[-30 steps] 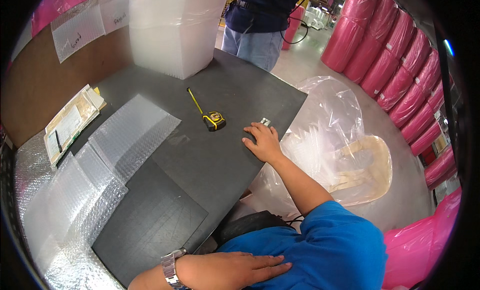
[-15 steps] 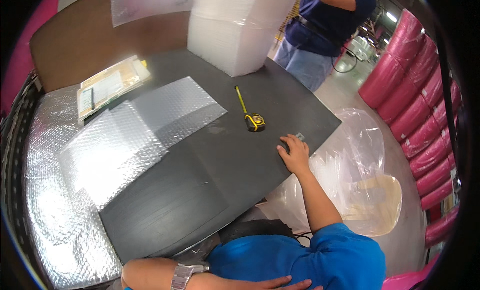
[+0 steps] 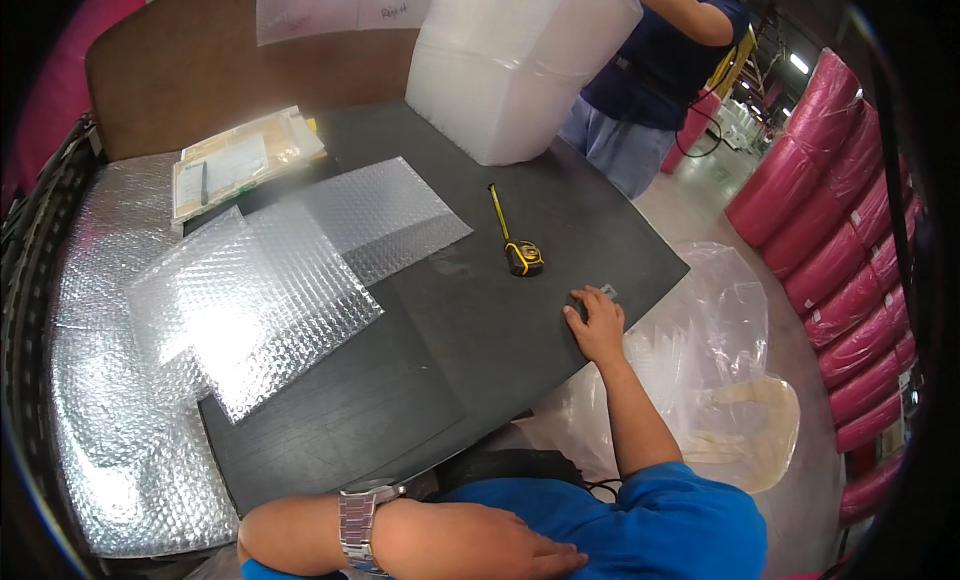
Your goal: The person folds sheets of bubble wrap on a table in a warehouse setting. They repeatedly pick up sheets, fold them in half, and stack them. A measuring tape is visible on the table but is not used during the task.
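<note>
My right hand (image 3: pixel 598 326) rests on the right front edge of the dark table (image 3: pixel 480 330), fingers loosely spread and holding nothing. Just beyond it lies a black-and-yellow tape measure (image 3: pixel 523 258) with a short length of blade pulled out. My left hand (image 3: pixel 490 545), with a metal watch (image 3: pixel 357 530) on its wrist, lies across the front of my blue shirt, fingers stretched out. Left of centre, a shiny bubble wrap sheet (image 3: pixel 270 300) overlaps another bubble wrap piece (image 3: pixel 390 215) on the tabletop.
A tall wrapped white block (image 3: pixel 510 80) stands at the back, beside a co-worker (image 3: pixel 650 90) in dark blue. Papers with a pen (image 3: pixel 205 183) lie at the left, near silvery bubble material (image 3: pixel 120 410). Clear plastic (image 3: pixel 690 330) covers floor at right, before pink rolls (image 3: pixel 820 190).
The front bubble wrap sheet has shifted right across the table. My left hand has turned, showing more of its back. The view has shifted slightly; my right hand stays at the edge.
</note>
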Demonstrator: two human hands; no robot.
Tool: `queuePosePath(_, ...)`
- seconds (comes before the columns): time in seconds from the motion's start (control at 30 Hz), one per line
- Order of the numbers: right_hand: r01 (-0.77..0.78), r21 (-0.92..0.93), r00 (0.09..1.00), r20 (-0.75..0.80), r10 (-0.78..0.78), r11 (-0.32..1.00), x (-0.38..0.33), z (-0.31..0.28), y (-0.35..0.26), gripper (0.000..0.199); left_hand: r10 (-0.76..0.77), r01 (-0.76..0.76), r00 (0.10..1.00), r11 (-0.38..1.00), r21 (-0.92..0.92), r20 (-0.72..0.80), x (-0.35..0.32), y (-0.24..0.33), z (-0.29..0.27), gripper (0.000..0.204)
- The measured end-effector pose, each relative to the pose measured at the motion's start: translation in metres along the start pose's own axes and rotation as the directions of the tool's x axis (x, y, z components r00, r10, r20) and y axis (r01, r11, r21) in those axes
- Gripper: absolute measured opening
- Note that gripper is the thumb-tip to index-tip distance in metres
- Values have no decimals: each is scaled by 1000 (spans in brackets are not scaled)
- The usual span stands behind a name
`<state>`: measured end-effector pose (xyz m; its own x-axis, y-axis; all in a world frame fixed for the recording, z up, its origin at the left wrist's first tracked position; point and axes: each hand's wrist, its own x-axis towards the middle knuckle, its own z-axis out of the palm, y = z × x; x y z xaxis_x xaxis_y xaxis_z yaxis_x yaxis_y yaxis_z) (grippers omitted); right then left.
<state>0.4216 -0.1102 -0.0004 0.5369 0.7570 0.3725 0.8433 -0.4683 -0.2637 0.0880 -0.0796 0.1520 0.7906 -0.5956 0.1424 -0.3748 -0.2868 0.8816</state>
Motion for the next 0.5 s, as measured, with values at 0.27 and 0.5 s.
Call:
queuePosePath(0.27, -28, 18, 1000, 4, 28, 999, 1, 0, 0, 37, 212, -218, 972, 975, 50, 103, -14, 9, -5, 46)
queuePosePath(0.5, -116, 627, 958, -134, 253, 770, 22, 6, 17, 47, 84, -94, 984, 994, 60, 158, -25, 14, -22, 49)
